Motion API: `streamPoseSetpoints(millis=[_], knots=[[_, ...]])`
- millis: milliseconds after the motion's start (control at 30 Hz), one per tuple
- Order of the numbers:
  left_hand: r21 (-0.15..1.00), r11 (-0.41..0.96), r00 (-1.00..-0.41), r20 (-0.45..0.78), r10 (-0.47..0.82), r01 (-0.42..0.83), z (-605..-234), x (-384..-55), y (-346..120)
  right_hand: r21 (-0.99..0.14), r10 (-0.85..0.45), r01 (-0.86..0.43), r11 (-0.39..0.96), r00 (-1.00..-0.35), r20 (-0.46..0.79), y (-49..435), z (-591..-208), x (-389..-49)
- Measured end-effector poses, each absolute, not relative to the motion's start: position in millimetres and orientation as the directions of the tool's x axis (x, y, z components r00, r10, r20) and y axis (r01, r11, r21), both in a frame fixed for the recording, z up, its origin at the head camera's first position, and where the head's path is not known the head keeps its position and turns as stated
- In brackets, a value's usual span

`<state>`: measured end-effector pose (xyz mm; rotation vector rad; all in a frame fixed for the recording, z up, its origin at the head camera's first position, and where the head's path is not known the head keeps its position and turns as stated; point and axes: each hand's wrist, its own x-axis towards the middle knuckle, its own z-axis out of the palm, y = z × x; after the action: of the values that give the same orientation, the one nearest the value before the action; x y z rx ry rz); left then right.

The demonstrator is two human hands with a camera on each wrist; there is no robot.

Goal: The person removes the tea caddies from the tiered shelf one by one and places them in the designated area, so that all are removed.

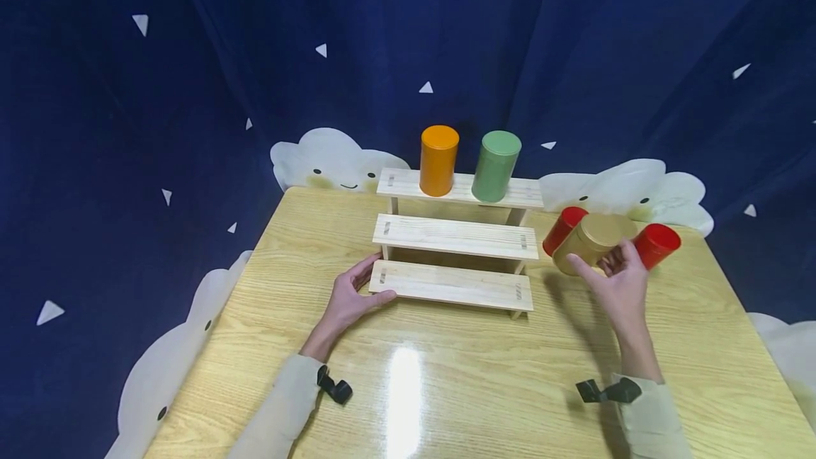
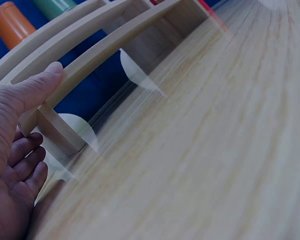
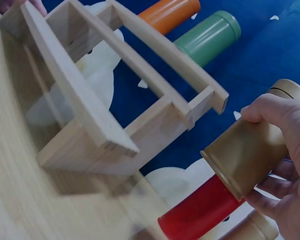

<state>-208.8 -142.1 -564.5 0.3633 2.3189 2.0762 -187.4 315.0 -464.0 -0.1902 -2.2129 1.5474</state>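
Observation:
A three-tier wooden display rack (image 1: 455, 236) stands on the table. My left hand (image 1: 350, 296) holds the left end of its lowest board, thumb on the front edge and fingers round the side. On the top board stand an orange canister (image 1: 437, 161) and a green canister (image 1: 496, 167). Right of the rack, my right hand (image 1: 615, 282) grips a gold canister (image 3: 247, 155), thumb on one side and fingers on the other. This canister is tilted and held above the table. Beside it are a red canister (image 1: 562, 231) and another red canister (image 1: 656, 245).
A second gold canister (image 3: 252, 229) is mostly hidden behind the held one. The two lower boards carry nothing. A dark blue curtain (image 1: 408, 34) with white triangles and clouds hangs behind the wooden table (image 1: 484, 388).

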Motion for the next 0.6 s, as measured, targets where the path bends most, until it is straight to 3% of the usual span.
streamPoseSetpoints(millis=[133,600], knots=[[0.981,0.099,-0.973,0.147,0.179,0.167,-564.2,-208.8,-142.2,-0.929,0.371,-0.067,0.365,-0.904,0.211,318.2,-474.7,-190.9],[0.982,0.093,-0.974,0.146,0.172,0.164,-564.1,-208.1,-141.1,-0.939,0.392,-0.017,0.343,-0.906,0.160,331.5,-513.1,-200.5]])
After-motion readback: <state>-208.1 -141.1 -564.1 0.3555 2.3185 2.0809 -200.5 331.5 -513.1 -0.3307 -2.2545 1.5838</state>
